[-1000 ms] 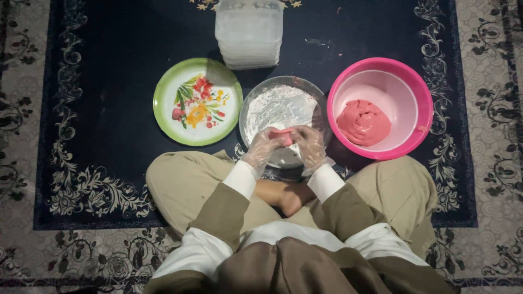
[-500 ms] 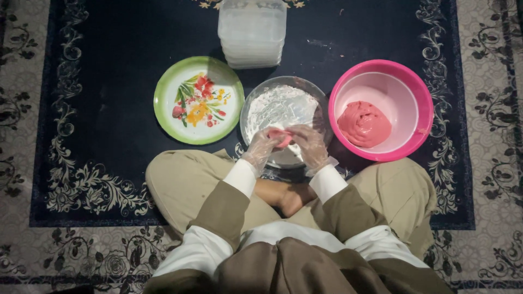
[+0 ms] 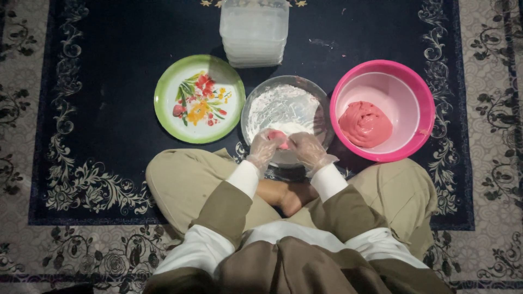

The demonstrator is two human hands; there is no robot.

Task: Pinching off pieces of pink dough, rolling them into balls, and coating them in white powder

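Observation:
I sit cross-legged on a dark carpet. My left hand (image 3: 263,149) and my right hand (image 3: 306,151), both in thin clear gloves, meet over the near rim of a glass bowl (image 3: 256,103) dusted with white flour. Between the fingertips of both hands sits a small piece of pink dough (image 3: 279,139). A larger lump of pink dough (image 3: 365,123) lies in a pink plastic bowl (image 3: 406,71) to the right.
A green-rimmed plate with a flower print (image 3: 199,98) lies left of the glass bowl. A stack of clear plastic containers (image 3: 254,31) stands behind it. My knees and a bare foot (image 3: 286,196) are just below the bowls.
The hands have stayed over the flour bowl, working the pink piece between the fingers. The bowls and plate have not moved.

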